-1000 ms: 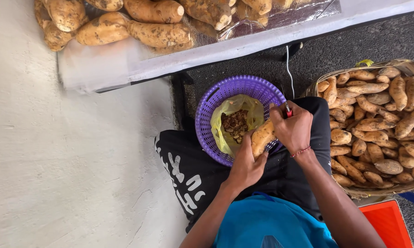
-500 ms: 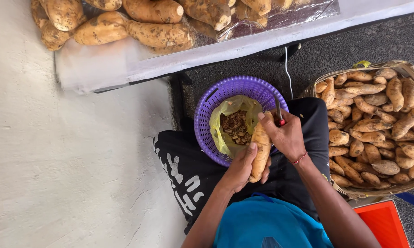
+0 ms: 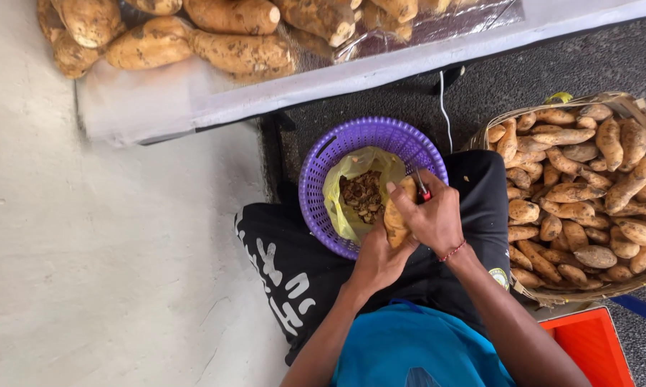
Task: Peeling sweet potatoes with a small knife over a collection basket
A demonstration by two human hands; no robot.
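The purple basket (image 3: 316,179) rests on the person's lap, lined with a yellow bag (image 3: 341,188) that holds a heap of brown peelings (image 3: 362,196). At the basket's near rim, just over its edge, the left hand (image 3: 377,262) grips the lower end of a sweet potato (image 3: 396,215), fingers wrapped tight around it from below. The right hand (image 3: 432,217) closes over the upper end of the same sweet potato, fingers together and clamped on a small red-handled tool (image 3: 422,189), probably a peeler or knife, though its blade is hidden. To the right of the basket, a woven basket (image 3: 624,102) sits on the dark floor, full of small sweet potatoes (image 3: 581,186). Beyond the purple basket, larger sweet potatoes (image 3: 215,36) lie on a pale sheet (image 3: 194,100). Nearer than the woven basket, an orange crate (image 3: 588,344) shows at the edge.
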